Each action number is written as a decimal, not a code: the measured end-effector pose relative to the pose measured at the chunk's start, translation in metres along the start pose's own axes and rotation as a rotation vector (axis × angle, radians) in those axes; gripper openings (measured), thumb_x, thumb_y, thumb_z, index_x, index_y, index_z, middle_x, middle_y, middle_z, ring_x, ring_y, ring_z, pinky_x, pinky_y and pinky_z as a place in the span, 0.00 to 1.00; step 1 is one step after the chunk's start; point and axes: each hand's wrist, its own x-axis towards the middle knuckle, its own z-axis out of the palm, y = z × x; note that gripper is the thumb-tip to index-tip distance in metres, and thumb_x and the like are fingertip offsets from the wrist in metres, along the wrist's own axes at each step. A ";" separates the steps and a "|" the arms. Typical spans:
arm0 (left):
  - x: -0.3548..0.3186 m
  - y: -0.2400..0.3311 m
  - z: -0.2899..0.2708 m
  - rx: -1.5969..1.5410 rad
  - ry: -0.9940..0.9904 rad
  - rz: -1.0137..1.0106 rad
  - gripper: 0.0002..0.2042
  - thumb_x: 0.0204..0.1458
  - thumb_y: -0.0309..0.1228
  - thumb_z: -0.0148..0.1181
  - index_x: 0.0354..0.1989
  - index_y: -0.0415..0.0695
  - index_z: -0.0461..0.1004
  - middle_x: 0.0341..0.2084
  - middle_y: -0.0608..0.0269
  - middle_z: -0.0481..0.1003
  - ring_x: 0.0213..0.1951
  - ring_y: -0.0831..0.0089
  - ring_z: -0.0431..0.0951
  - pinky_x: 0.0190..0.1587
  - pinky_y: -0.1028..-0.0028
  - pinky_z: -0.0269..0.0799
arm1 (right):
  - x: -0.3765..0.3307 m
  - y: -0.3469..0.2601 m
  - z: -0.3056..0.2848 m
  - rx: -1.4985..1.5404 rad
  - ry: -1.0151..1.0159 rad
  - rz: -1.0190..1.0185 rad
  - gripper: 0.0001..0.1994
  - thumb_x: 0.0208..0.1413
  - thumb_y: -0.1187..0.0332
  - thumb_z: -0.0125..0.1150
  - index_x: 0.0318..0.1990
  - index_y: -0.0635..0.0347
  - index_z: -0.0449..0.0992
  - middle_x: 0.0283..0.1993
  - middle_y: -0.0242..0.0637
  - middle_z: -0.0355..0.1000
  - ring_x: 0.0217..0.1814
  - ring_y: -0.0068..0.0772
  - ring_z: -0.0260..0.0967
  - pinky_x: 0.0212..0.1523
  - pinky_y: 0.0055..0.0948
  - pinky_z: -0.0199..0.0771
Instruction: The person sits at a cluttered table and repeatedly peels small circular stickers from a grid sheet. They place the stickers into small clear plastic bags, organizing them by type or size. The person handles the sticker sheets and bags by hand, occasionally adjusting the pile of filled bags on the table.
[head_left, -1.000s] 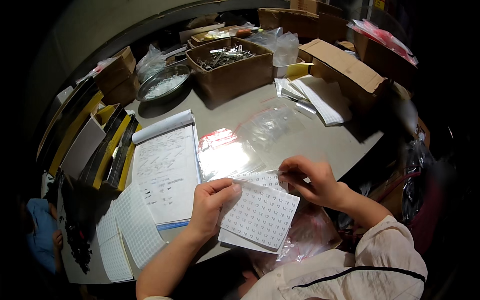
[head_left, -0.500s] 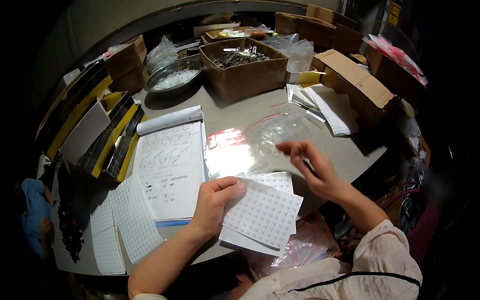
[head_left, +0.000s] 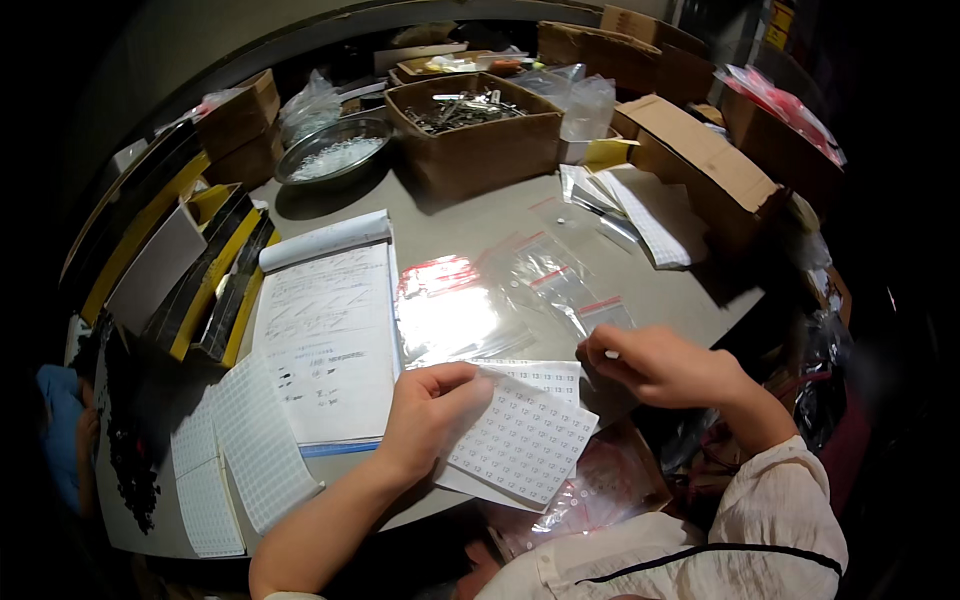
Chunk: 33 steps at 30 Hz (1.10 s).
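Ahead of both hands I have the grey table (head_left: 435, 220), spread wide enough for everything to lie within view. Well beyond the left hand (head_left: 425, 420) stands an open cardboard box (head_left: 475, 155) of metal pieces, its walls presumably keeping the loose heap together. Nearer, to that hand's left, the handwritten pad (head_left: 325, 350) lies face up, top page rolled back, I judge for easy reading. The left hand grasps at least two label sheets, just to its right: the upper sheet (head_left: 530, 440) slants over the lower sheet (head_left: 558, 378), thumb on top, which I take as steadying both while leaving the printed rows exposed. The right hand (head_left: 660, 375) has curled fingers at the nearest zip bag (head_left: 607, 312); I cannot tell whether it pinches anything. Just beyond it, other clear zip bags (head_left: 545, 255) overlap loosely, probably so each red-edged mouth shows separately
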 end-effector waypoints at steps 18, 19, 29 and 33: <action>-0.006 -0.005 0.000 0.122 -0.030 0.168 0.12 0.58 0.27 0.62 0.45 0.32 0.82 0.33 0.60 0.83 0.34 0.79 0.79 0.39 0.78 0.74 | 0.006 0.108 0.026 0.093 0.464 0.048 0.26 0.57 0.54 0.69 0.57 0.54 0.67 0.76 0.57 0.49 0.82 0.61 0.34 0.77 0.53 0.40; -0.008 -0.003 0.000 0.130 -0.042 0.191 0.12 0.58 0.27 0.62 0.45 0.32 0.82 0.33 0.60 0.83 0.34 0.78 0.79 0.40 0.78 0.74 | 0.003 0.101 0.023 0.087 0.391 0.025 0.31 0.54 0.52 0.71 0.60 0.55 0.65 0.76 0.59 0.48 0.82 0.63 0.33 0.77 0.54 0.40; -0.012 -0.005 0.004 0.299 -0.157 0.293 0.10 0.58 0.24 0.61 0.45 0.33 0.83 0.36 0.56 0.84 0.38 0.76 0.81 0.45 0.76 0.75 | -0.025 0.022 0.024 0.328 0.332 -0.224 0.28 0.57 0.64 0.66 0.64 0.59 0.66 0.69 0.51 0.61 0.73 0.53 0.57 0.71 0.44 0.59; -0.015 -0.006 0.005 0.469 -0.225 0.385 0.10 0.59 0.21 0.60 0.46 0.35 0.83 0.39 0.56 0.85 0.40 0.75 0.83 0.45 0.75 0.78 | -0.004 -0.007 0.022 0.232 0.437 -0.377 0.16 0.58 0.72 0.62 0.54 0.62 0.73 0.52 0.44 0.74 0.57 0.46 0.71 0.58 0.38 0.70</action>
